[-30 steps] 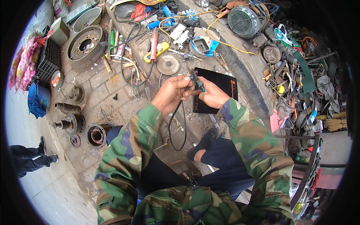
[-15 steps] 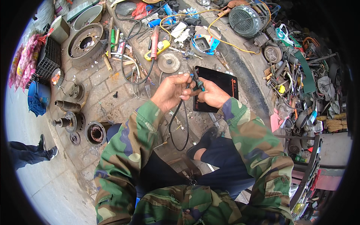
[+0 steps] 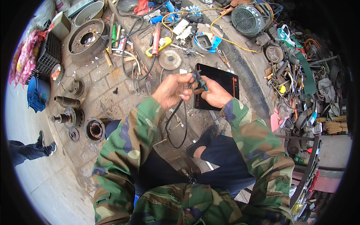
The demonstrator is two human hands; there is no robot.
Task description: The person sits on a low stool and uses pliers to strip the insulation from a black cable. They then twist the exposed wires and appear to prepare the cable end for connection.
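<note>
Over cluttered brick paving your left hand (image 3: 171, 90) stays closed on the black cable (image 3: 176, 123), right hand (image 3: 213, 93) clamping teal-handled pliers (image 3: 199, 80) on it, nothing shifted, work unfinished

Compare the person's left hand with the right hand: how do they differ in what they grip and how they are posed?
The left hand pinches a thin black cable, which hangs in a loop below it; the right hand grips small pliers with blue-green handles. The left hand is curled, knuckles up; the right hand lies over a black tablet-like slab. Both meet at the cable's end, and both arms wear camouflage sleeves.
</note>
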